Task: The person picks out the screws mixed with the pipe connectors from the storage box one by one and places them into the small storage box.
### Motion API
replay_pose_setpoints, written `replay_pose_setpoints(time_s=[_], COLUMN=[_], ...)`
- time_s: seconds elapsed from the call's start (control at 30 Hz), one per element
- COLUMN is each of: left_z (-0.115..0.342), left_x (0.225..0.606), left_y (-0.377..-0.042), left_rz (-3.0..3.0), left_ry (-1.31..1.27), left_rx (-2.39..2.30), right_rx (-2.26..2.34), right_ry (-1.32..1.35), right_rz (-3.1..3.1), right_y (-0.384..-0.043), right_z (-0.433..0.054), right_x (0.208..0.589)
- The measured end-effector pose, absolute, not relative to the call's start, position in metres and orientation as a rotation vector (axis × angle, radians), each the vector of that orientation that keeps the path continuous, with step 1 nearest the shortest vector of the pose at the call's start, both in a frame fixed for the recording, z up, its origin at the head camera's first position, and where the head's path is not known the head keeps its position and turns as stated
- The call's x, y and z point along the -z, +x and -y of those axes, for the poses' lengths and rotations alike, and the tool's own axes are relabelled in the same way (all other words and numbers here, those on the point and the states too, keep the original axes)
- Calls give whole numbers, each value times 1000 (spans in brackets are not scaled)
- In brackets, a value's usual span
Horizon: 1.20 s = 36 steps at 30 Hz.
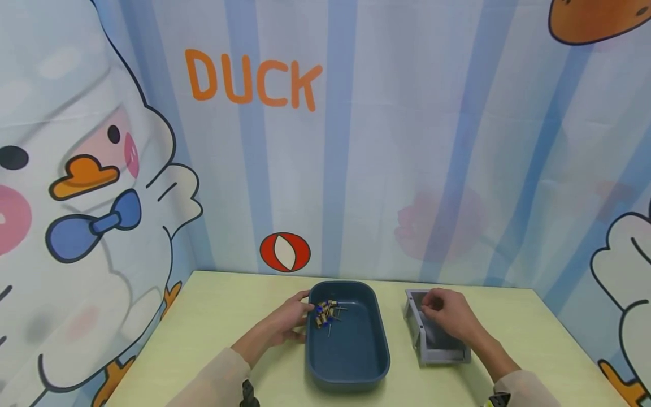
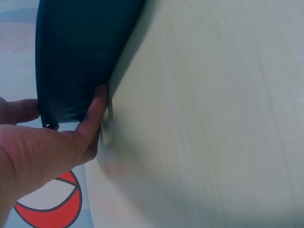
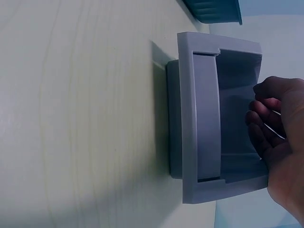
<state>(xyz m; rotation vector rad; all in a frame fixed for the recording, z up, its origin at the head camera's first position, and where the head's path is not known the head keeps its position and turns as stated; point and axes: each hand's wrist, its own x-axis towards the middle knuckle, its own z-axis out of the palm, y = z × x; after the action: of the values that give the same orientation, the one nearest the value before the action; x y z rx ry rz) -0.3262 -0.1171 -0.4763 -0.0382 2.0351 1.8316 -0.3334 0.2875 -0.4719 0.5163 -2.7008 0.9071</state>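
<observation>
My left hand [image 1: 291,319] grips the far left side of a dark blue rectangular tray [image 1: 350,362], the thumb at its rim and the fingers against the outer wall. In the left wrist view the tray [image 2: 85,52] hides part of those fingers. Inside the tray, near that hand, lies a small heap of brass-coloured and blue pieces with thin metal shafts [image 1: 325,312]. Over a grey open-topped bin [image 1: 445,356] hovers my right hand [image 1: 450,314], fingers loosely curled. Up close in the right wrist view, nothing shows between thumb and fingers of this hand [image 3: 280,123].
Both containers stand on a pale yellow wood-grain table [image 1: 218,322], the bin to the right of the tray with a gap between. Behind the table hangs a striped blue and white curtain [image 1: 376,141] with duck drawings.
</observation>
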Motion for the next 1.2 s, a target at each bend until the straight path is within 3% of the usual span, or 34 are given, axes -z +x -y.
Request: replay_pose_setpoints(time_s=[0.4,1.2], left_z=[117,116], left_x=[481,478], left_y=[-326,-326], left_rz=[-2037,-2038], left_ry=[-21,-32], left_rx=[-1842,-1840], right_rx=[-1005,-1164], right_ry=[562,720], right_rz=[2675,2652], right_y=[-337,-342], right_z=[-276,-200], right_x=[464,451])
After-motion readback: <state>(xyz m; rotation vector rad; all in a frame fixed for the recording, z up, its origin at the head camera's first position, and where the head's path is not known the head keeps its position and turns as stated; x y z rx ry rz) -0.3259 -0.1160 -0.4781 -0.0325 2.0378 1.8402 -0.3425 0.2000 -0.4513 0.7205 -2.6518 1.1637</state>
